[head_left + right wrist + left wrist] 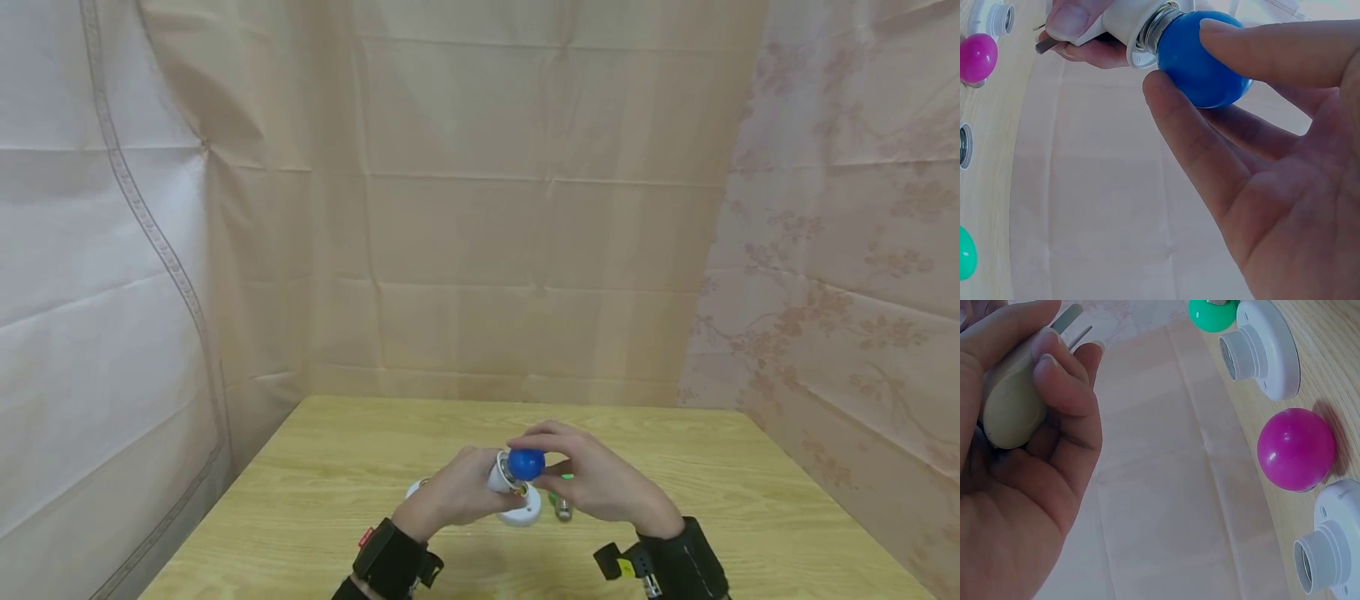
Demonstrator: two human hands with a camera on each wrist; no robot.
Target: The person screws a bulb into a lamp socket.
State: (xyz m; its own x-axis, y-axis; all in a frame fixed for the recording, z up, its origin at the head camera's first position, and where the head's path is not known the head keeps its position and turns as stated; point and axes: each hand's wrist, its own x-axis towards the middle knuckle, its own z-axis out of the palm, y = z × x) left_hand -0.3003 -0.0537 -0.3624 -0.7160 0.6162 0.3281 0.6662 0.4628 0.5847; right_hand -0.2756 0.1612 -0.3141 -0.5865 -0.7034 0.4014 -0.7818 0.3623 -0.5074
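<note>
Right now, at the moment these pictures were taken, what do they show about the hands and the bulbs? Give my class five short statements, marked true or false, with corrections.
1. The left hand holds a white socket. True.
2. The blue bulb lies untouched. False: the right hand holds it.
3. Some metal thread shows between bulb and socket. True.
4. In the left wrist view, the pink bulb lies between two white bases. True.
5. The green bulb is held. False: the green bulb rests on the table.

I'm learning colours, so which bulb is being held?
The blue bulb: the right hand holds it, while the pink bulb and green bulb lie on the table.
</note>
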